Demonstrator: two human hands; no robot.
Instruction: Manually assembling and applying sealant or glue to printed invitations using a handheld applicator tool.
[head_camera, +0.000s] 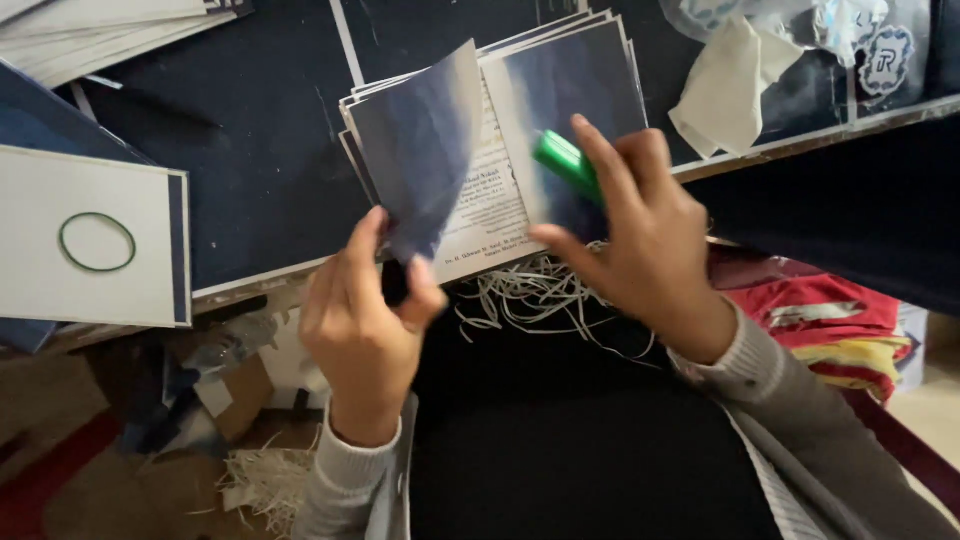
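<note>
Left hand (365, 320), nearest at seven o'clock, pinched up the dark blue paper flap (420, 150) of the stacked blue-and-white printed cards (500, 140); right hand (640, 225), at two o'clock, gripped a green glue stick (565, 162). Gluing step likely; flap held steady.

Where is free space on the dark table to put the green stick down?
The dark tabletop is bare between the white card with the rubber band and the stack of blue cards. It is crowded at the right, by the crumpled wrappers, and at the edge, where paper shreds lie.
</note>
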